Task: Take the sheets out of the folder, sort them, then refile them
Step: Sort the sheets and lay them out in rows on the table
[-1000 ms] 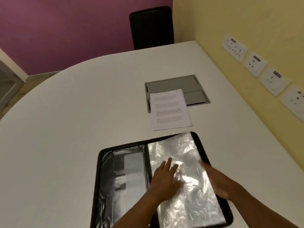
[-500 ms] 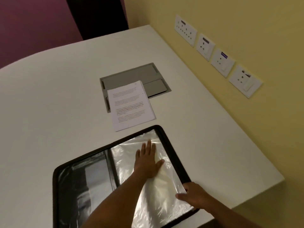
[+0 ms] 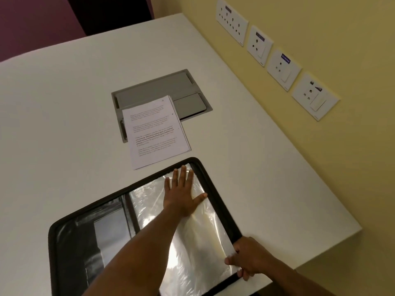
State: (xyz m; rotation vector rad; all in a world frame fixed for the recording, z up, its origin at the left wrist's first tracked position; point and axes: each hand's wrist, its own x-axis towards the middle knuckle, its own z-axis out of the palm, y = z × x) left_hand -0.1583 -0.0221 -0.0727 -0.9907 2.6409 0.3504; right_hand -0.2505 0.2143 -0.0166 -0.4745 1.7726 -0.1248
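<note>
Left hand (image 3: 181, 195) flat and released, fingers spread, palm down on the clear plastic sleeve (image 3: 188, 238) near its far edge, forearm crossing the open folder (image 3: 70, 248) from the near side. Right hand (image 3: 248, 257) at the near right corner of that folder, fingers curled over the sleeve's outer edge and the black border, pinching them there. Folder lying open and flat on the white bench (image 3: 64, 124), black zip-style rim all round, dark inner pocket on its left half, shiny crinkled sleeves on its right half; near right corner close to the bench edge. No printed sheet discernible inside the top sleeve through the glare. Just beyond the folder's far edge, apart from it, a small stack of printed sheets (image 3: 156, 133), face up, edges slightly fanned on the right; several paragraphs of small text, one block in bold, too small to read. Far part of that stack overlapping a grey recessed panel (image 3: 162, 90) set into the bench top. Along the yellow wall (image 3: 320, 157) on the right, four white socket plates (image 3: 284, 69) in a row, some with small dark labels, wording illegible. Dark chair back (image 3: 111, 13) beyond the far bench edge, against a purple wall (image 3: 32, 24).
</note>
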